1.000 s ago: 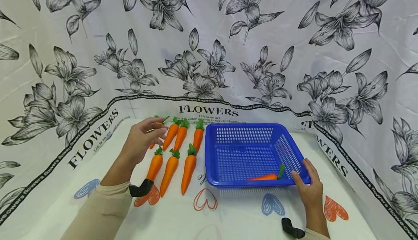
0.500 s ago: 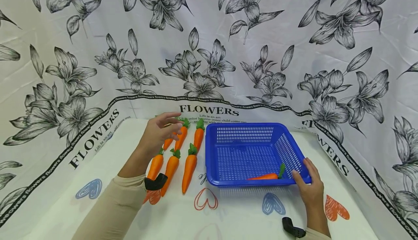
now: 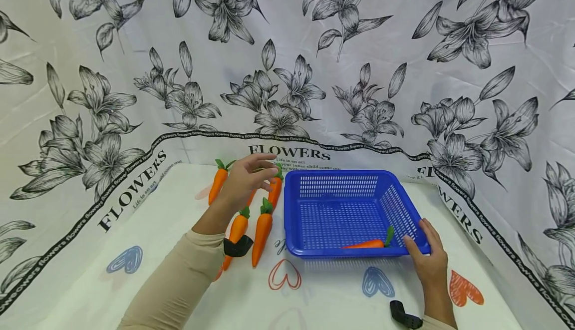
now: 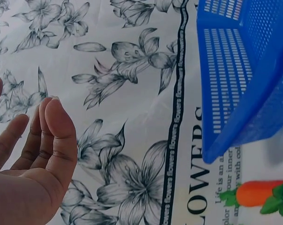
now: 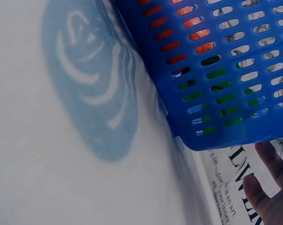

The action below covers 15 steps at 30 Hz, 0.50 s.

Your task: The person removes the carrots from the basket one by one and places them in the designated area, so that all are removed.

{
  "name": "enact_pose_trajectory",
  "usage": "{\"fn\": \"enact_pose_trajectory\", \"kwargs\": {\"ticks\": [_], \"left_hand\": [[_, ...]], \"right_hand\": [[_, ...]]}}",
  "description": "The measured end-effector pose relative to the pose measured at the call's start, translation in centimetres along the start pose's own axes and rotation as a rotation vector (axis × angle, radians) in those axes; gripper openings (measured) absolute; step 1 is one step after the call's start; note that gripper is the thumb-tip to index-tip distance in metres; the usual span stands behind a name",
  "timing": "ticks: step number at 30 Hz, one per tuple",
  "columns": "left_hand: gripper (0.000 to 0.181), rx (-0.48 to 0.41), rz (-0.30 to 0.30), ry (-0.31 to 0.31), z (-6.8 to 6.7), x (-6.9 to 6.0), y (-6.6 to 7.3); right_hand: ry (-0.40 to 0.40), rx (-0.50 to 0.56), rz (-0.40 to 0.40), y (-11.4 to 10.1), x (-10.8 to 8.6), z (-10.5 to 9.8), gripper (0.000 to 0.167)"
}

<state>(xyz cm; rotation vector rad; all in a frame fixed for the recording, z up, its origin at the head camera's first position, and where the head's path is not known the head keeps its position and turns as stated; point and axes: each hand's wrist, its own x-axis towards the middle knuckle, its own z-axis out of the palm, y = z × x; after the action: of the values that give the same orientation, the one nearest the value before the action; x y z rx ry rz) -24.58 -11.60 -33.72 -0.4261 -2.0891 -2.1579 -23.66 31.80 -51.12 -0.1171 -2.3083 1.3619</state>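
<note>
My left hand (image 3: 249,180) hovers over the rows of orange carrots, its fingers loosely bent with nothing between them. In the left wrist view, the same hand (image 4: 43,168) shows a gap between thumb and fingers. Several carrots with green tops lie left of the basket, such as a near one (image 3: 262,232) and a far left one (image 3: 218,185); others are partly hidden by the hand and sleeve. My right hand (image 3: 429,257) holds the near right corner of the blue plastic basket (image 3: 355,251), thumb at the front rim and fingers along the side. One carrot (image 3: 368,244) lies inside the basket.
A white cloth (image 3: 332,305) with printed hearts covers the table. Flower-printed fabric (image 3: 287,15) rises behind and at both sides. Black camera mounts sit at both wrists, the left one (image 3: 238,246) above the near carrots.
My left hand has moved right across the carrots, uncovering the far left one and hiding others nearer the basket. The right hand and the basket have stayed in place.
</note>
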Motion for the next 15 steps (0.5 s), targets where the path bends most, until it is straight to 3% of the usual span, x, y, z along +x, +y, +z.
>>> {"fn": "enact_pose_trajectory", "kwargs": {"ticks": [15], "left_hand": [[0.039, -0.076, -0.026, -0.060, 3.7, 2.7, -1.7]], "right_hand": [[-0.005, 0.015, 0.002, 0.1, -0.1, 0.0, 0.062]]}}
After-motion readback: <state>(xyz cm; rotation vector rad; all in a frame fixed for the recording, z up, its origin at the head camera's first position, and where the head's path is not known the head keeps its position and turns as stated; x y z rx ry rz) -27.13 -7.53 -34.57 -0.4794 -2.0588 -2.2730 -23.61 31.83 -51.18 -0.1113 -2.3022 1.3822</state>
